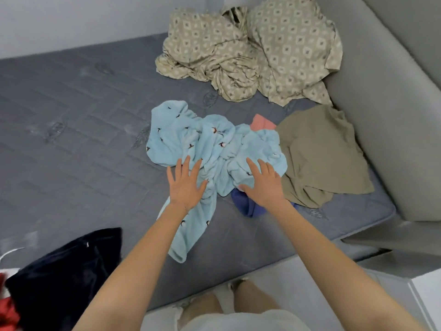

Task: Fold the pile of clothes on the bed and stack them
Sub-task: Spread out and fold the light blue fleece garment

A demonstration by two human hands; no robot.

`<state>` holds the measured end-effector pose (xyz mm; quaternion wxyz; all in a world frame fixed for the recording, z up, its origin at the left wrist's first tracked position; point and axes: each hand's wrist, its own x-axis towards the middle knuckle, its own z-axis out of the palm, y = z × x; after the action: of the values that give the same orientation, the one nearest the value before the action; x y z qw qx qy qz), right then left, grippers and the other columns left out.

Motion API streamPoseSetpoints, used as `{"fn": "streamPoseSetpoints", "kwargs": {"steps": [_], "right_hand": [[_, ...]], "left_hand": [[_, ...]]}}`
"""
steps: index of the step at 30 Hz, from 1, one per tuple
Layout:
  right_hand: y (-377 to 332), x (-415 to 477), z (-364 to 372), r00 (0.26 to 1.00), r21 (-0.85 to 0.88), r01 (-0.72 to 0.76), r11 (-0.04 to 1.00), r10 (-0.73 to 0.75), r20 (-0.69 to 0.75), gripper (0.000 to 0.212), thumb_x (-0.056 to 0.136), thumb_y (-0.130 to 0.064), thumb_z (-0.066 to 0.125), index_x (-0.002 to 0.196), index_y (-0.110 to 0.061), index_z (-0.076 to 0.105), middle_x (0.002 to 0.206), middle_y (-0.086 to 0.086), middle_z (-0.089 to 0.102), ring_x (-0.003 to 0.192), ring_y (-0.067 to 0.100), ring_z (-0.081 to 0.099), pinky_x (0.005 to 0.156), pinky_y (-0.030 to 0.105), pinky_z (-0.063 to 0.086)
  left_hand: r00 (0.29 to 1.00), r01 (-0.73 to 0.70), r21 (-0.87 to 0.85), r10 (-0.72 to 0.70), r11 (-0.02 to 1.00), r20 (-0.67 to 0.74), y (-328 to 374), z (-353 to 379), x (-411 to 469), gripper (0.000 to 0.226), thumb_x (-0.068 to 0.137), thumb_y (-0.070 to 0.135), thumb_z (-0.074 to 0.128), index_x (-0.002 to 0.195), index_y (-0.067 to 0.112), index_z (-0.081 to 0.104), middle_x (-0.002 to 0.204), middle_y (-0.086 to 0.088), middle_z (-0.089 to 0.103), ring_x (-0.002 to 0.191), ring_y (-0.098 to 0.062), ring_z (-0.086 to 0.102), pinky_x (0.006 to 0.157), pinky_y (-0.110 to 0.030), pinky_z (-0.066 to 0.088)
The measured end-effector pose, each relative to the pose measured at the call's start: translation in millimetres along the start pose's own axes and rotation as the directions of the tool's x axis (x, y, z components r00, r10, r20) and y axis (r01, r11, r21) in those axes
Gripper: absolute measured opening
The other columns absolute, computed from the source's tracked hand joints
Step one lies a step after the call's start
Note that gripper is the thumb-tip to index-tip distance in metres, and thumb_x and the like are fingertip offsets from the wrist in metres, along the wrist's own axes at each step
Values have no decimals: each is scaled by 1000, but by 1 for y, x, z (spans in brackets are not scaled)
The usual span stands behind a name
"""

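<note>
Both hands flat, fingers spread, gripping nothing. Left hand (186, 185) palm-down at frame centre, on the lower-left edge of the crumpled light-blue fleece garment with small bird print (210, 149). Right hand (263, 183) just right of it, resting on the same garment's lower-right bunch. Garment sprawls mid-frame on the bare grey quilted mattress (71, 120); one leg or sleeve trails down under the left forearm toward the bed's near edge.

Under the right wrist: a dark blue cloth (248, 205), mostly covered. Touching the fleece on the right: an olive-green shirt (319, 154), rumpled. A pink fabric corner (261, 121) pokes out between the two at top. Upper centre-right: a heap of beige diamond-patterned bedding (250, 48) against the grey padded headboard (386, 96). Lower left: a dark navy velvety garment (64, 275), well apart, red fabric (7, 311) at its left edge.
</note>
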<state>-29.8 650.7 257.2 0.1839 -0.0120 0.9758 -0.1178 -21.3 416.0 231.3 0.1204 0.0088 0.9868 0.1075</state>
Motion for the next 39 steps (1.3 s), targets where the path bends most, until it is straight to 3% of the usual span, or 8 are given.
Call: {"fn": "streamPoseSetpoints", "kwargs": {"steps": [14,20,25,29,30,32,35,39], "right_hand": [[-16,175,89,973,43,231,972,-230,-26,92,84,-56,67,156,-26,18,162,14,15,147,36,19,115,50,26],[-36,244,137,969,256,237,937,-207,-137,103,81,-61,65,157,-17,11,161,10,21,147,28,23,118,46,25],[-55,262,154,982,402,164,901,-111,-152,104,83,-42,73,156,-9,7,149,10,42,130,26,43,110,37,33],[-68,267,157,984,490,49,871,42,-174,94,86,-44,70,155,-13,14,135,10,53,123,28,49,108,46,35],[-71,269,155,987,520,9,854,76,-142,92,87,-45,69,155,-13,15,137,9,52,126,28,48,109,47,34],[-74,272,149,990,551,-102,828,139,-26,85,88,-50,65,153,-15,23,140,7,50,130,28,46,111,47,31],[-76,273,135,987,548,-160,821,149,65,40,89,-50,63,109,-17,52,98,-4,60,104,24,57,102,45,38],[-81,243,114,998,664,-50,746,60,8,37,91,-35,65,71,-20,37,67,-7,39,64,10,40,66,20,35]], "left_hand": [[950,304,-323,-311,896,31,-58,108,101,69,99,48,45,156,25,15,163,-6,7,151,-26,1,120,-51,-4],[924,307,-581,-383,754,-10,-68,167,165,73,98,41,53,154,11,17,159,-10,26,146,-26,22,119,-51,14],[876,273,-818,-482,507,-6,-62,184,187,75,94,43,57,151,6,26,151,-14,37,139,-29,36,115,-47,31],[856,234,-840,-514,489,-60,-67,183,195,34,92,40,61,106,9,58,98,0,63,93,-8,59,86,-39,50],[854,211,-861,-516,463,-68,-66,179,195,17,94,30,62,89,15,56,82,7,57,77,2,53,75,-32,48],[834,186,-893,-547,410,-77,-63,169,190,30,96,18,60,71,24,45,68,13,45,61,4,43,65,-20,39],[820,130,-939,-567,318,-78,-63,152,173,31,98,17,59,70,7,49,67,1,46,63,-1,42,65,-17,40],[804,71,-966,-588,250,-93,-59,115,146,24,99,21,57,82,3,59,77,-12,59,72,-8,52,69,-24,48]]}}
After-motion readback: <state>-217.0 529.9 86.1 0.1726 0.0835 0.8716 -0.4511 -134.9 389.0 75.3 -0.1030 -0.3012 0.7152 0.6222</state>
